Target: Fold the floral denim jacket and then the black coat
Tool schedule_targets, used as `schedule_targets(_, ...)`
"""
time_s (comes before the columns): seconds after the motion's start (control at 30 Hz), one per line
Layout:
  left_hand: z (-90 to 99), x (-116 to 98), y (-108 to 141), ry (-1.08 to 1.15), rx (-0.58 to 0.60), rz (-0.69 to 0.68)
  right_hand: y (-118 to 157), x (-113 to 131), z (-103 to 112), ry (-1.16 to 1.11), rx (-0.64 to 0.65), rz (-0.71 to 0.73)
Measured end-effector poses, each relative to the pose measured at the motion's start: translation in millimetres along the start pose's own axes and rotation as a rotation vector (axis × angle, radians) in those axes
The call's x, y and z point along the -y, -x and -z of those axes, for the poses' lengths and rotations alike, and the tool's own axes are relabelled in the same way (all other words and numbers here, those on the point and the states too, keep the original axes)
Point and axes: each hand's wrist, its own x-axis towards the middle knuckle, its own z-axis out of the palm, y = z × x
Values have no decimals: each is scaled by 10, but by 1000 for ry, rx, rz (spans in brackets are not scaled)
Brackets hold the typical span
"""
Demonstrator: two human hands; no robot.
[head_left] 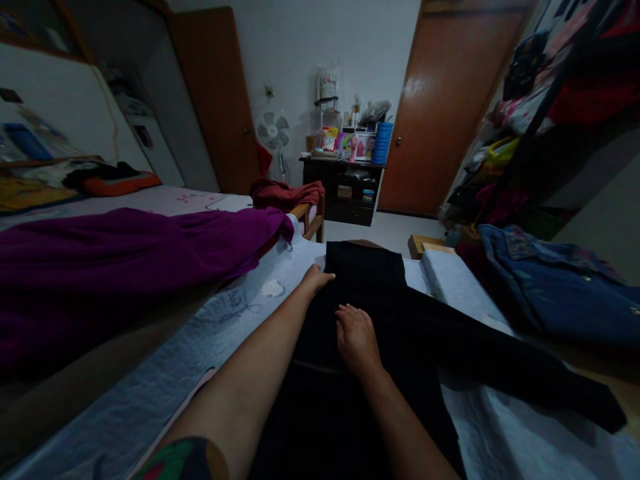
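Note:
A black long-sleeved garment [360, 267] lies spread over a light blue cloth [240, 313], one sleeve stretched out to the right. At the garment's upper left edge is my left hand [317, 279], its thumb pointing right over the black fabric; what its other fingers grip, if anything, is hidden. My right hand [356, 335] rests palm down on the middle of the garment, its fingers lying fairly flat and nothing visible in it.
Purple fabric [140, 247] covers the left side, beside a reddish cloth [287, 193] on a wooden frame. A folded denim item [560, 287] lies at the right. Farther back are a fan [275, 131], a dark cabinet [337, 193] and a wooden door [445, 113].

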Motion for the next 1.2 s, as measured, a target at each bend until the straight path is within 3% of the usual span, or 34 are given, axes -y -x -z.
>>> schedule_targets(0.23,-152,-21,-302,261,114,-27,15,13,-15,-17,-56,0)
schedule_targets(0.5,-159,-65,-555,397,86,-27,3,74,30,112,-199,-70)
schedule_targets(0.63,-157,-152,-677,423,67,-29,2,75,-5,195,-136,-138)
schedule_targets(0.93,-272,-254,-899,276,-26,-93,5,90,2,226,-64,-159)
schedule_targets(1.2,-170,-305,-1099,3,-80,-183,6,101,20,225,-42,-169)
